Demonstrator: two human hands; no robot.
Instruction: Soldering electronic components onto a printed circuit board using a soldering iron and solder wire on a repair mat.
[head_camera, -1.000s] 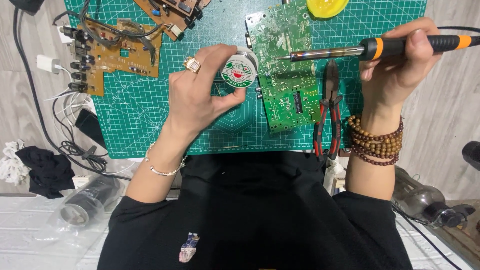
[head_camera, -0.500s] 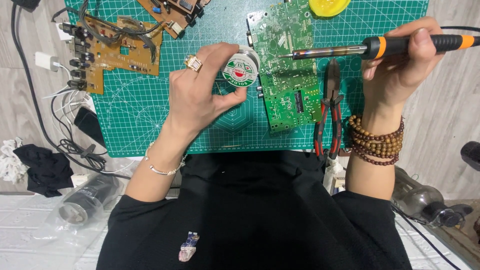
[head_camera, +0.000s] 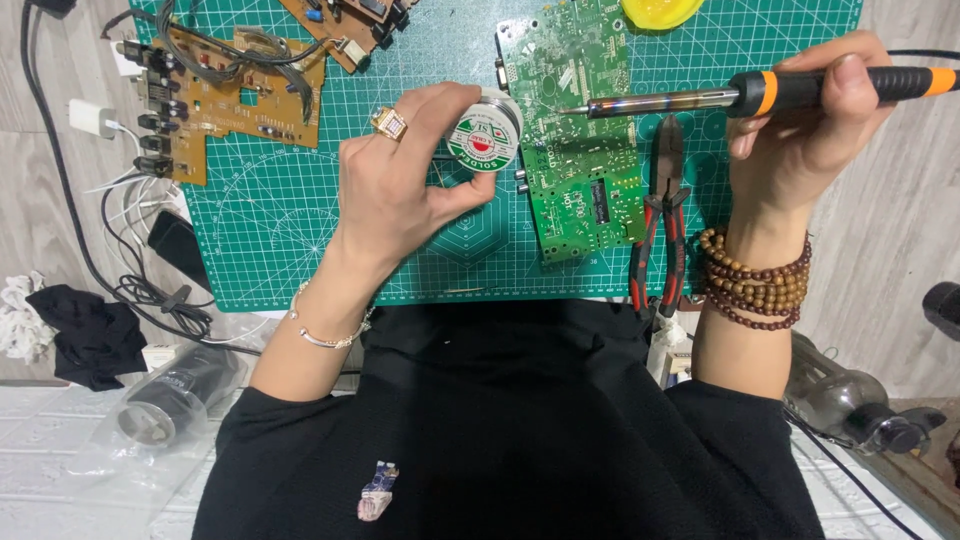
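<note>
My left hand (head_camera: 405, 190), wearing a ring and a bracelet, grips a round solder spool (head_camera: 485, 138) with a white, red and green label, held just left of a green circuit board (head_camera: 580, 140). My right hand (head_camera: 810, 130), with bead bracelets on the wrist, holds a soldering iron (head_camera: 760, 93) with a black and orange handle. The iron's metal tip (head_camera: 575, 110) points left and hovers over the green board's middle. Both hands are above a green cutting mat (head_camera: 270, 230).
A brown circuit board (head_camera: 240, 100) with black wires lies on the mat's left, another brown board (head_camera: 345, 25) at the top. Red-handled pliers (head_camera: 662, 220) lie right of the green board. A yellow round object (head_camera: 660, 12) sits at the top edge. Cables, a black cloth and a bagged cylinder lie left.
The solder spool in my left hand has stayed beside the green board. The iron's tip has shifted slightly left over the board.
</note>
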